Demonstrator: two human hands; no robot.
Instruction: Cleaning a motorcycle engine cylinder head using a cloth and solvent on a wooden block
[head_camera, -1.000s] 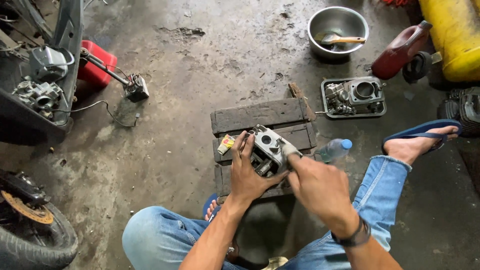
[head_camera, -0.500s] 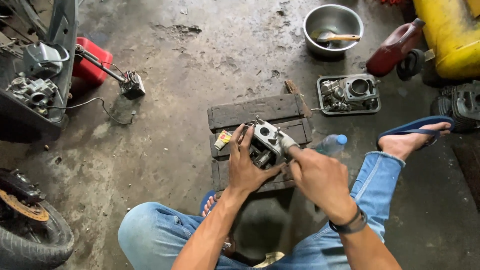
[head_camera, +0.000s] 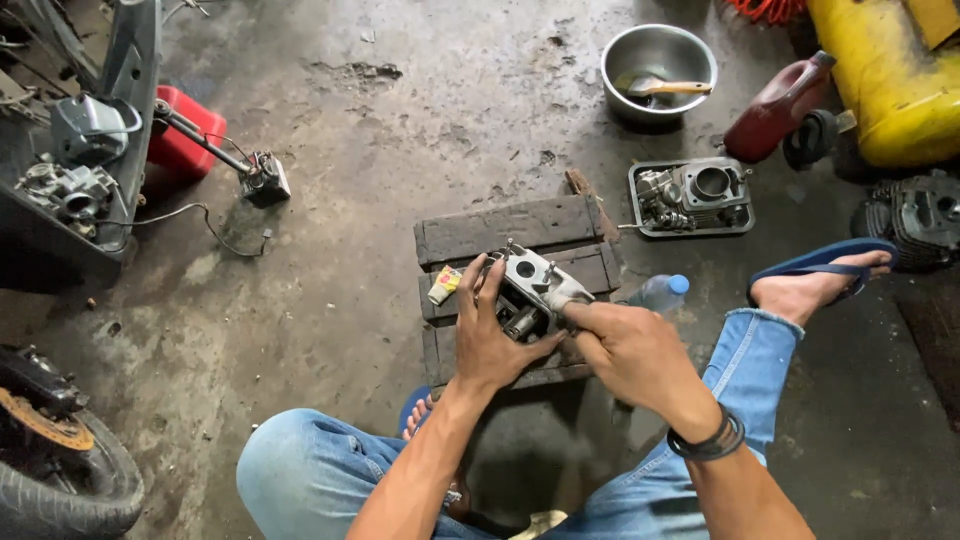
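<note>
Head view: grey cast-metal engine part (head_camera: 528, 290) propped on dark wooden slat pallet (head_camera: 510, 228) on concrete floor (head_camera: 400, 130). Left hand (head_camera: 497, 335) fingers wrapped round its near side; right hand (head_camera: 630, 350) fingers pinching its right end. Best steadied firmly against wood. Clear plastic bottle (head_camera: 660, 293) just beside.

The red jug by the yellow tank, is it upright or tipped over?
Tipped: the red jug leans against the yellow tank.
</note>
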